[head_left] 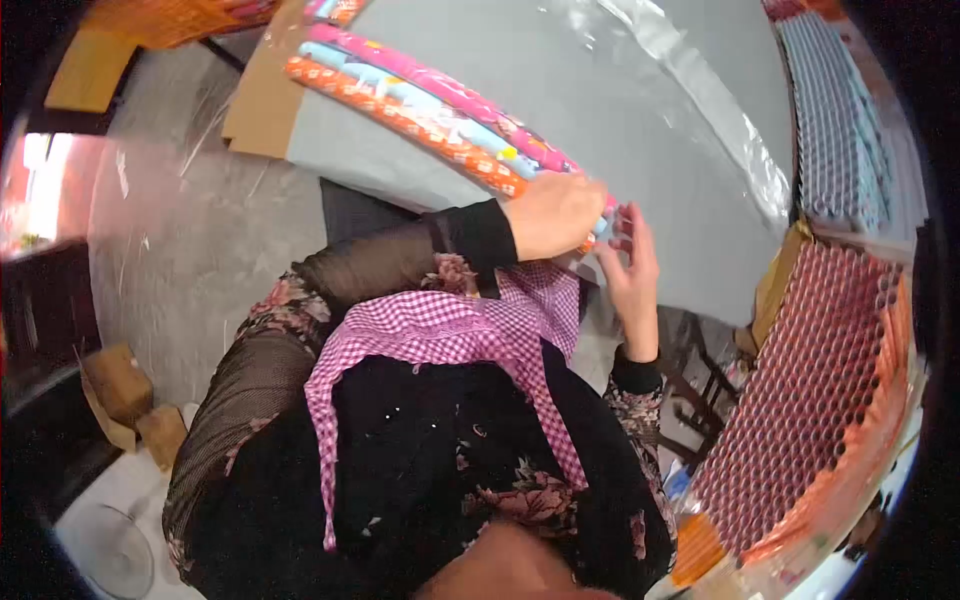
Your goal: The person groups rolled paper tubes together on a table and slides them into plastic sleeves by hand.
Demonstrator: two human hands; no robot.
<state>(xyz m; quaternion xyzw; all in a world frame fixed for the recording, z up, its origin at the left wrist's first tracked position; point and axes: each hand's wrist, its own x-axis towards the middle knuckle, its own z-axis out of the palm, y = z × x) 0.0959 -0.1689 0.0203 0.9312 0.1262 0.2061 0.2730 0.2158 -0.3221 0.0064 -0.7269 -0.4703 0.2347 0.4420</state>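
Note:
Three long patterned rolls lie side by side, slanting across the grey table: a pink roll (pixel 440 88), a light blue roll (pixel 400 90) and an orange roll (pixel 405 120). My left hand (pixel 560 213) is closed over them near their right ends, its fingers curled down and partly hidden. Just right of it, my right hand (pixel 632 270) is beside the roll ends, palm turned toward them, with fingers apart and nothing visibly held.
Clear plastic film (pixel 700 90) stretches across the grey table (pixel 590 80). Cardboard (pixel 265 100) sits at its left edge. Stacks of red-patterned rolls (pixel 800 370) and blue-patterned rolls (pixel 835 120) stand at the right. Small boxes (pixel 120 385) are on the floor at left.

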